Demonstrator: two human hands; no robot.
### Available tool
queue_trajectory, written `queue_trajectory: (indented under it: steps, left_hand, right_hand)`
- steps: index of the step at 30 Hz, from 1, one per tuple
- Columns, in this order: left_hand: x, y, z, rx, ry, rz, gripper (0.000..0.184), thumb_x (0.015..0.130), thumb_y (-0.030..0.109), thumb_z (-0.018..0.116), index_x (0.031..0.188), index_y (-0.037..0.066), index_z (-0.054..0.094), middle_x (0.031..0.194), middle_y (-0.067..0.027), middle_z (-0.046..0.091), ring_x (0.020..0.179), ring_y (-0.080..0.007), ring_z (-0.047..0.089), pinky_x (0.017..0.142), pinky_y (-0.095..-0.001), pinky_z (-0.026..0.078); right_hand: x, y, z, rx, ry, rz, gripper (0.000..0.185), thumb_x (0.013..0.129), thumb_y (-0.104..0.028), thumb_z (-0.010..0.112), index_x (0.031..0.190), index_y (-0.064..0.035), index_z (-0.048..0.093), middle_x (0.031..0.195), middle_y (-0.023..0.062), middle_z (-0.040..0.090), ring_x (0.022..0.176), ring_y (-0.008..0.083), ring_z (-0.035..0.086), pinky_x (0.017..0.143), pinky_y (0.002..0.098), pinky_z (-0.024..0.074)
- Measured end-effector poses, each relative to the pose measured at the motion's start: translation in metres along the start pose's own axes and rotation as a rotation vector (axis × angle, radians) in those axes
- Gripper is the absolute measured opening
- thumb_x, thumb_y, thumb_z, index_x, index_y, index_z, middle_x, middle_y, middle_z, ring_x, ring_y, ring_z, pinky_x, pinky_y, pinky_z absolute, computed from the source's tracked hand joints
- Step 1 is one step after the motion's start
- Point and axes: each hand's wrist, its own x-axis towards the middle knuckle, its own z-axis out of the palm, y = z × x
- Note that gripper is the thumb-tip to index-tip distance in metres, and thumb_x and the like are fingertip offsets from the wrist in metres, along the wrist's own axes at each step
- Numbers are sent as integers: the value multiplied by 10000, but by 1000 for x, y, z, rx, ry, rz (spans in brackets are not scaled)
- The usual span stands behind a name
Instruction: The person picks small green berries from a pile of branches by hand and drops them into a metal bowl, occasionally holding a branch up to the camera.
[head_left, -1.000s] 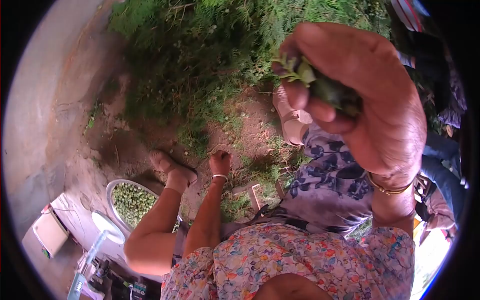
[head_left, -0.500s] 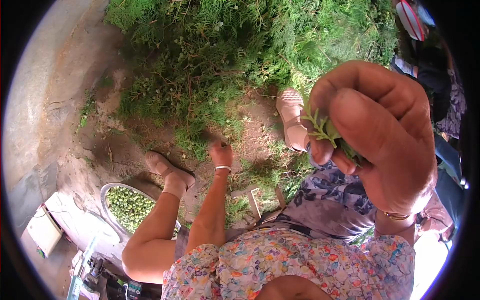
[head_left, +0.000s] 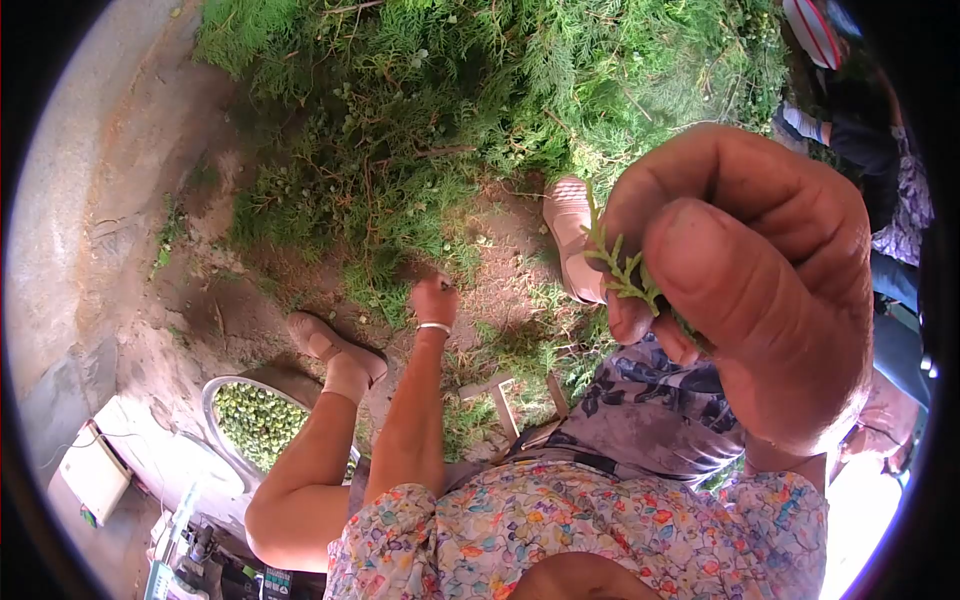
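Close to the camera at the right, my right hand [head_left: 750, 290] is closed, with a small green sprig [head_left: 622, 268] sticking out between thumb and fingers. Something else green shows partly behind the thumb; most of what lies in the palm is hidden. Lower down, my left hand [head_left: 434, 300] is closed near the ground between my feet, beside the heap of green branches [head_left: 420, 120]. What it holds, if anything, is too small to make out.
An oval basin [head_left: 212, 398] of small green cones stands left of my bent leg. A wooden frame [head_left: 505, 408] lies between my legs. A wall [head_left: 70, 200] runs along the left. Another person's clothed legs [head_left: 893, 280] show at the right edge.
My right hand has come down and turned, so its thumb faces the camera and more of the sprig shows. My left hand has shifted only slightly and stays closed near the ground.
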Motion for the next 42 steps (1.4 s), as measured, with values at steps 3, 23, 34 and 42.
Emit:
queue_trajectory:
  steps: [3,23,34,42]
  left_hand:
    - [-3,2,-19,-956,-231,-771,19,675,0,596,671,-15,585,630,-140,612,515,-240,598,436,-315,472]
    - [67,78,41,171,16,147,178,698,42,639,850,-20,569,794,-218,588,675,-335,618,612,-420,522]
    - [33,64,-41,-1085,-128,-663,96,689,22,678,747,-25,618,644,-75,588,514,-133,560,406,-285,490]
    - [60,50,15,149,10,-94,153,685,102,731,714,-10,631,640,-44,593,496,-110,513,429,-280,467]
  right_hand:
    - [-1,0,-5,-13,-58,-32,381,868,-333,574,846,47,573,663,75,604,510,48,528,406,166,361]
    - [-7,-2,-8,144,84,137,240,801,-174,619,863,57,607,693,56,593,618,78,567,567,199,425]
    - [-10,0,-14,138,43,27,241,796,-175,607,846,61,602,693,72,595,579,77,554,511,200,409]
    - [-1,-9,-16,252,-141,112,165,775,-40,524,659,78,519,562,229,504,520,293,549,493,405,427]
